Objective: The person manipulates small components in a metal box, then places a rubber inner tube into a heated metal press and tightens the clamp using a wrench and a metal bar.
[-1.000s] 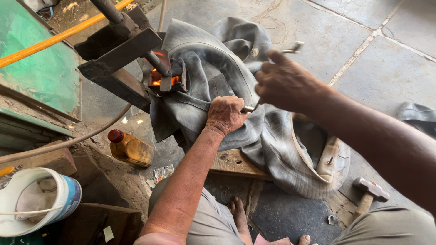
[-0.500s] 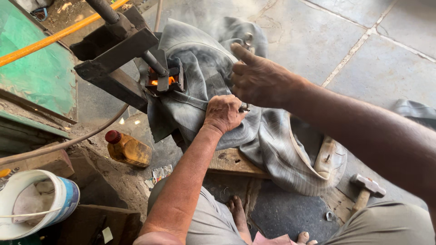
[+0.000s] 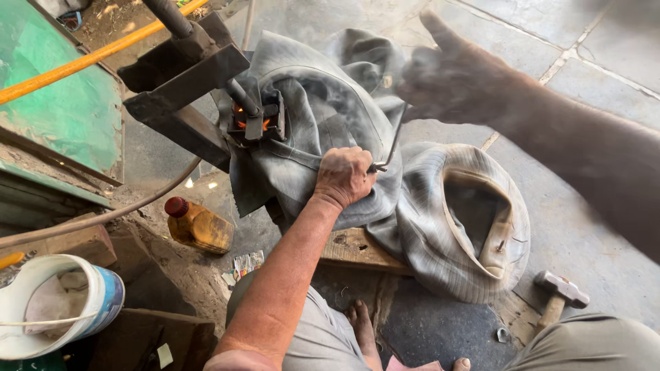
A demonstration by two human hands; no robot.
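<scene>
Right hand [image 3: 457,82] has swung farther right, fingers released, while left hand [image 3: 344,177] stays clenched on the grey inner tube [image 3: 426,213] near the glowing press [image 3: 254,117].

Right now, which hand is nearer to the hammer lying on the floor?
Left. The left hand presses on the grey inner tube, up and to the left of the hammer. The right hand is raised higher, farther from it.

Grey stone-slab floor [image 3: 605,48] with pale joints lies far right in daylight; a green metal cabinet [image 3: 62,117] stands left, packed dirt [image 3: 172,268] below it.
</scene>
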